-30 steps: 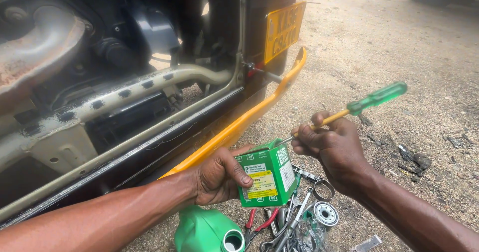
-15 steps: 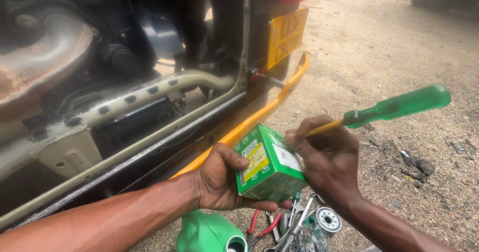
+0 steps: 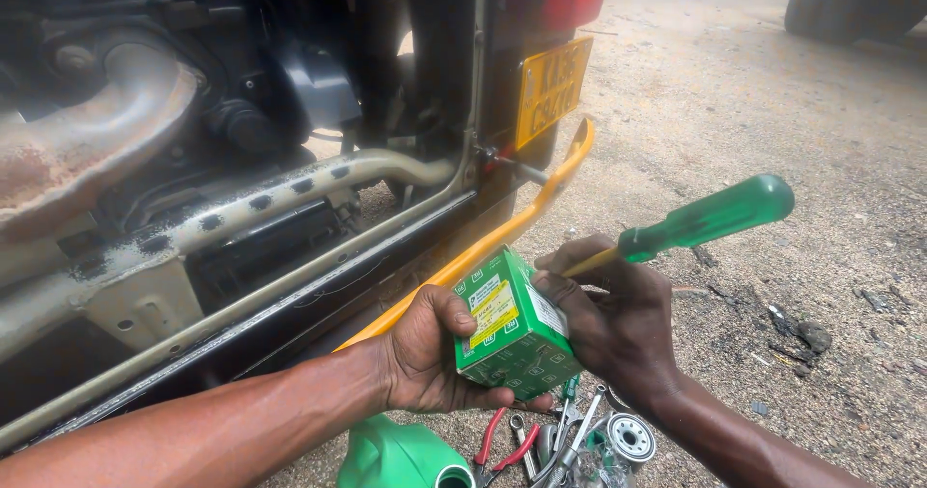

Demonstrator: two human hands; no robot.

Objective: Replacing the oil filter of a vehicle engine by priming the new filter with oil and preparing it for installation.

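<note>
1. The left hand [image 3: 425, 353] is closed around a small green cardboard box [image 3: 514, 326], thumb on the face with the yellow label, fingers wrapped under its lower edge. The box is held in the air, tilted, just above the tools on the gravel ground [image 3: 772, 111].
2. The right hand [image 3: 608, 319] grips a screwdriver with a green handle [image 3: 710, 216] and also presses against the box's right side, so both hands touch the box.
3. The screwdriver's long axis runs from upper right down to lower left: the handle sticks out past the right hand, and the shaft points toward the box's top right corner. The tip is hidden behind the fingers, so whether it touches the box cannot be told.
4. Below the hands lie red-handled pliers [image 3: 497, 445], wrenches and a round metal filter [image 3: 632, 437], partly cut off by the lower edge of the view; a green container [image 3: 396, 459] is cropped too.
5. Behind the box runs a yellow bumper bar [image 3: 521, 223] beneath a vehicle's open engine bay, beside a yellow number plate [image 3: 550, 87].
</note>
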